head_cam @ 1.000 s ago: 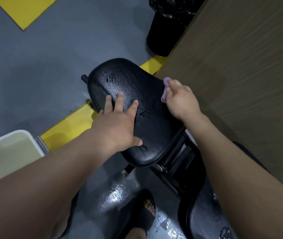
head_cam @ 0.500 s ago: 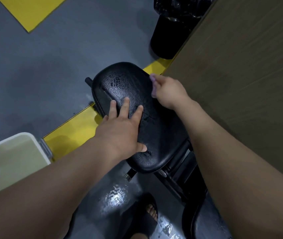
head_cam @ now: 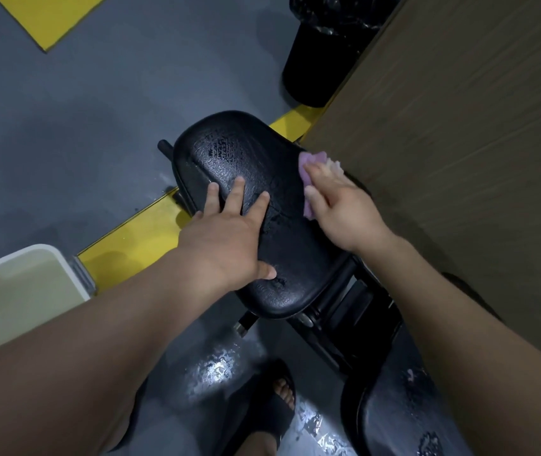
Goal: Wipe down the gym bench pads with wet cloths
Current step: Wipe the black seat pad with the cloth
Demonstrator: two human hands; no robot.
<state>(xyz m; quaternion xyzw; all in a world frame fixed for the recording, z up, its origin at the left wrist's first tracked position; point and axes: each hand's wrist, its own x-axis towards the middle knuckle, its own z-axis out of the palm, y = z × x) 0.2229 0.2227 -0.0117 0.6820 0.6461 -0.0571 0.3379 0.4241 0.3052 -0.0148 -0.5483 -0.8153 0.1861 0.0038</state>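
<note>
Bench pad [head_cam: 229, 153], black and rounded with a cracked, glistening wet surface, sits at the middle of the head view on a dark metal frame [head_cam: 354, 311] above the grey floor [head_cam: 81, 126], with its far end pointing toward a black bin [head_cam: 315, 67] and its right edge close to a wood-grain wall panel [head_cam: 460, 159]. The left hand [head_cam: 226, 245] lies flat on the near left part of the pad, its grip apart: the fingers [head_cam: 236, 192] are straight and spread across the surface, and the thumb rests along the near edge. The right hand [head_cam: 344, 212] is at the pad's right edge, its fingers laid fairly straight over a purple cloth [head_cam: 311, 159] and pressing it against the pad rather than curling round it. The cloth shows beyond the fingertips and beneath the side of the hand. A second black pad [head_cam: 394, 406] with wet streaks lies at the lower right, partly behind the right forearm. On the floor, a yellow stripe [head_cam: 130, 245] runs under the pad's left side, and a white-rimmed tub [head_cam: 32, 258] stands at the left edge. A wet patch [head_cam: 216, 370] shines near a foot in a dark sandal [head_cam: 272, 409] at the bottom.
</note>
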